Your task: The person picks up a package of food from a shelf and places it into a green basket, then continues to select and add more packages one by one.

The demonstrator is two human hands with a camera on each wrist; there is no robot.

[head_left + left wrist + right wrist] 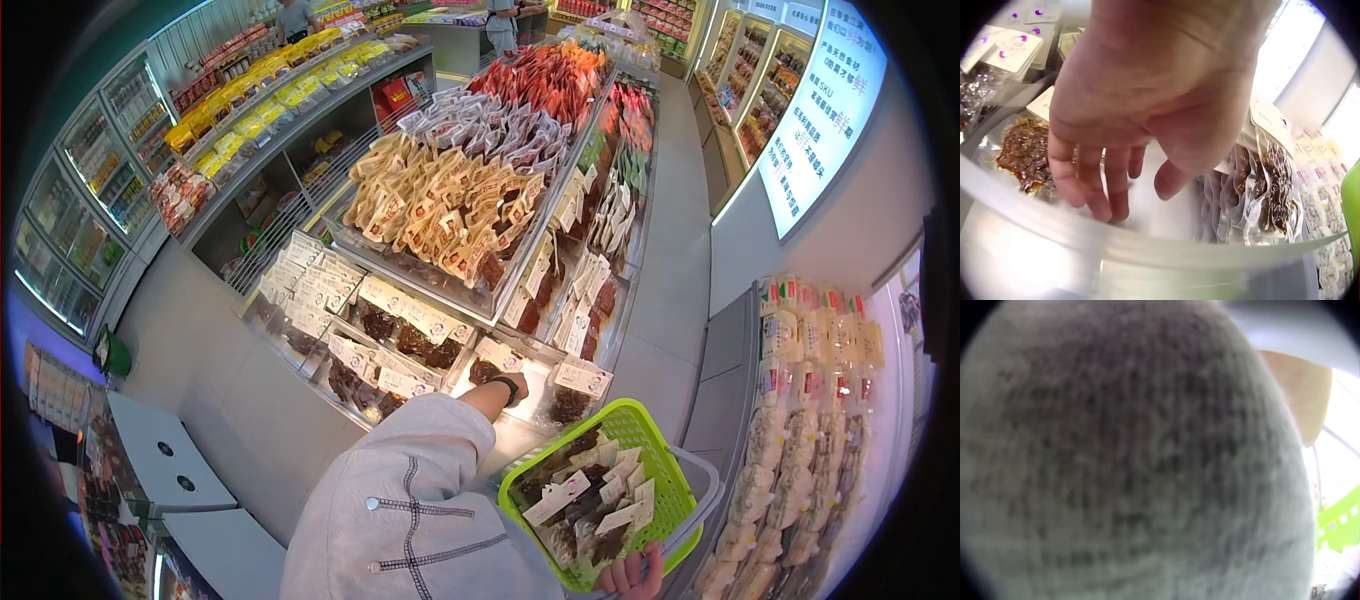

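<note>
My left hand (513, 387) reaches down into a clear-walled bin of the display. In the left wrist view the left hand (1147, 106) has its fingers loosely bent and parted from the thumb, with nothing between them. A vacuum pack of dark brown food (1025, 153) lies beside the fingers. Past the thumb, several packs (1275, 194) stand upright in a row. At the bottom of the head view, my right hand (632, 574) grips the grey handle (712, 490) of a green shopping basket (650, 425). Labelled packs (600, 500) fill its bottom.
Neighbouring bins hold card-topped packs (420, 340). Behind them rises a heap of tan pouches (440, 205). A rack of packaged goods (800, 430) stands close on the right, and white cabinets (165, 450) at left. A pale sleeve (1135, 450) blocks most of the right wrist view.
</note>
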